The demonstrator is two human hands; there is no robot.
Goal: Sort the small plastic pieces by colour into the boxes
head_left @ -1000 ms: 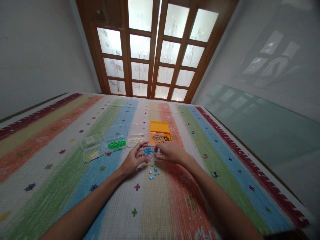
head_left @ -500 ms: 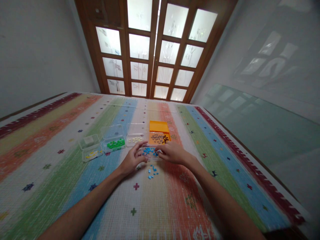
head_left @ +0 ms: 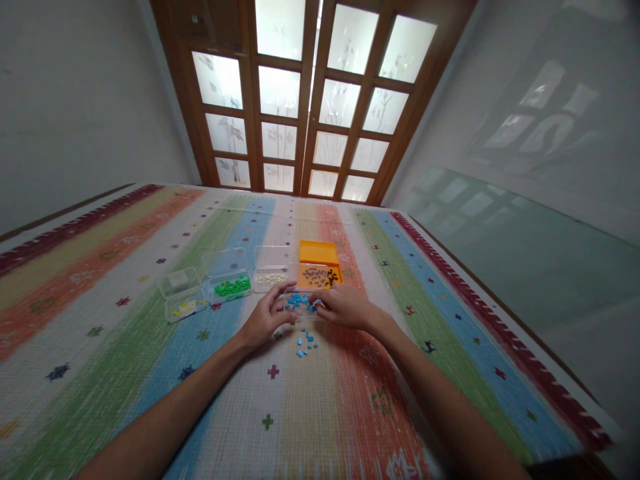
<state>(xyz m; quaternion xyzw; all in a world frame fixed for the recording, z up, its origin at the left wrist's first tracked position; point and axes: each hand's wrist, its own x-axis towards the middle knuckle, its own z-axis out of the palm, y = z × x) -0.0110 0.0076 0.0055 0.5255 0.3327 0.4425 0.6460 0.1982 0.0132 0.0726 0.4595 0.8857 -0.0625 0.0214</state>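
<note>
A small clear plastic box (head_left: 303,316) holds several small blue toy bricks (head_left: 297,300). My left hand (head_left: 270,313) is curved around the box's left end, thumb at the near corner and index finger at the far one. From the right, my right hand (head_left: 340,307) reaches over the box, its fingertips bent down and close together among the bricks. Whatever those fingertips pinch is too small and covered to make out. On the cloth just in front of the box lie several loose blue bricks (head_left: 307,339).
Behind the hands, an orange box (head_left: 319,252) stands with its lid up, holding grey and dark brown pieces. Leftward are open clear boxes of cream pieces (head_left: 271,279), green pieces (head_left: 234,287) and yellow pieces (head_left: 186,308). A striped tablecloth (head_left: 240,413) covers the table.
Both hands stay at the box, almost unmoved. Some blue bricks inside the box appear slightly shifted near the right fingertips. The whole view has drifted very slightly.
</note>
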